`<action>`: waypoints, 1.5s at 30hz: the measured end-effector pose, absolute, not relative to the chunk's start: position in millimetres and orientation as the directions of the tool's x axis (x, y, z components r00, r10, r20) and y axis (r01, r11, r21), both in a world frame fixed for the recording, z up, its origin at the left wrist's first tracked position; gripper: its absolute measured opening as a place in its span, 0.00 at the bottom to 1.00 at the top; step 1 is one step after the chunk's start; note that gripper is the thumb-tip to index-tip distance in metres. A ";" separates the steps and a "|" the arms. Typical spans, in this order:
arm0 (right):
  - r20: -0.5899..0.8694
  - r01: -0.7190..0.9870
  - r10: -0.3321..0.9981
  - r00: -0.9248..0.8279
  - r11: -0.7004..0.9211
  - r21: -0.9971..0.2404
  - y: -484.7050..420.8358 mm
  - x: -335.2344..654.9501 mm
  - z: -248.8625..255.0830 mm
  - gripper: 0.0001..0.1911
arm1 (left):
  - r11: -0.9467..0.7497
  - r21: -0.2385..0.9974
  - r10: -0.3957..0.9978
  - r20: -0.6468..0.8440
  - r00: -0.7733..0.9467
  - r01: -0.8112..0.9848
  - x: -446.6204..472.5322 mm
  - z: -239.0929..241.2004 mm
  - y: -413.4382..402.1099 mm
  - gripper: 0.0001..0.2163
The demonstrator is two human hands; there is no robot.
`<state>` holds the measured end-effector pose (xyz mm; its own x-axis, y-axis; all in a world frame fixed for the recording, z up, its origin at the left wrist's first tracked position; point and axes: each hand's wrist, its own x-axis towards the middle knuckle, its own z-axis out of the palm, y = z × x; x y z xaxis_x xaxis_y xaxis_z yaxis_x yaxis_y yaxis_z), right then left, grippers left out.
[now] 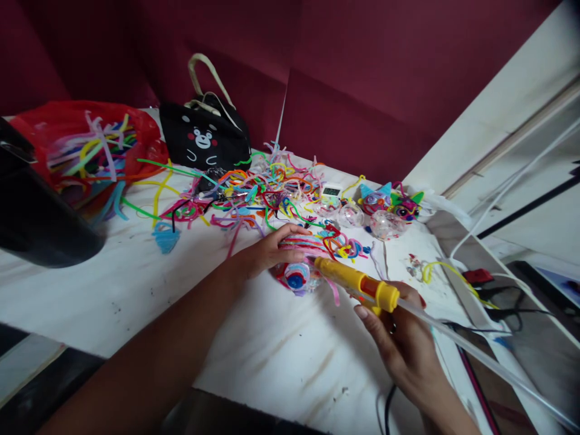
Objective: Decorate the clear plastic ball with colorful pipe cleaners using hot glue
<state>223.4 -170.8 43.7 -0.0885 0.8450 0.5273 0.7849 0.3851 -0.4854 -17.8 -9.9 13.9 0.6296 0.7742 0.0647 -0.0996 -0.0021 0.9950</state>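
My left hand is closed over a small ball-shaped craft piece wrapped in pink, blue and red pipe cleaners, holding it on the white table. My right hand grips a yellow glue gun with a clear glue stick trailing out of its back. The gun's tip touches the top of the craft piece. A tangled heap of coloured pipe cleaners lies just beyond my left hand.
Finished cat-faced craft pieces and clear plastic balls sit at the back right beside a small digital timer. A black bear-print bag and a red bag of pipe cleaners stand at the back left. A black object looms at left.
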 end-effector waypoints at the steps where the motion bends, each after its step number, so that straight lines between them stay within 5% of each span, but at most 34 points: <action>1: 0.525 0.789 0.847 -0.089 0.381 -0.482 -171.9 223.6 42.8 0.08 | -0.002 0.995 0.776 0.064 0.628 -0.099 -17.8 13.9 -10.0 0.28; 45: 0.577 0.859 0.814 -0.067 0.341 -0.382 -183.8 227.9 30.2 0.15 | -0.033 0.996 0.772 0.079 0.630 -0.085 -17.7 11.9 -7.6 0.29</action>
<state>227.9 -183.8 30.2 -0.0667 0.8137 0.5774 0.8591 0.3411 -0.3815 -17.7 -7.6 11.9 0.6301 0.7725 0.0794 -0.0850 -0.0330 0.9958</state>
